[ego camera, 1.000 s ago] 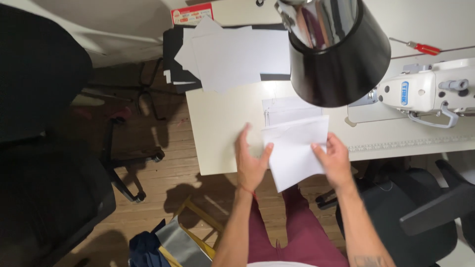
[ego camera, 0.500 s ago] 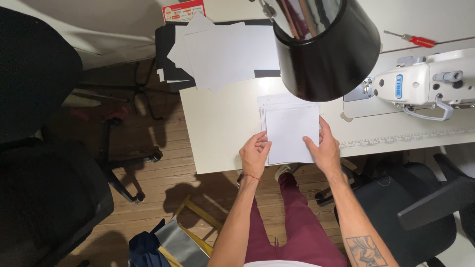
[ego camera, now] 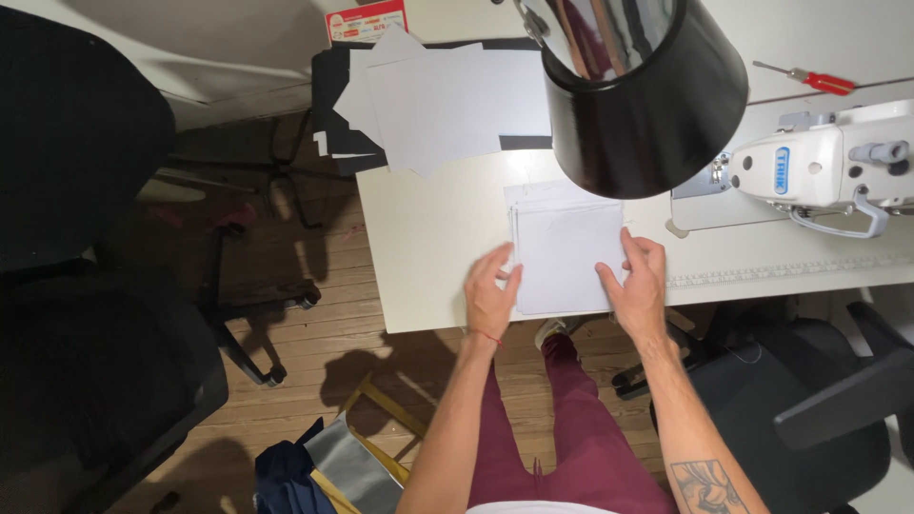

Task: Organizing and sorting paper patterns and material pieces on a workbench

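Observation:
A small stack of white paper sheets [ego camera: 564, 249] lies flat on the white table [ego camera: 433, 228] near its front edge. My left hand [ego camera: 492, 295] rests at the stack's left edge, fingers touching the paper. On the stack's right edge, my right hand [ego camera: 638, 284] presses down with spread fingers. Both hands hold the sheets squared between them on the tabletop.
A black lamp shade [ego camera: 643, 86] hangs over the table. A white sewing machine [ego camera: 828, 167] stands at the right, a red screwdriver [ego camera: 809, 80] behind it. Loose white and black sheets [ego camera: 428, 95] lie at the back. Black office chairs [ego camera: 95, 314] stand left and right.
A second ago I held a sheet lifted and tilted between both hands. It now lies flat on the stack, and my hands have settled at its two sides.

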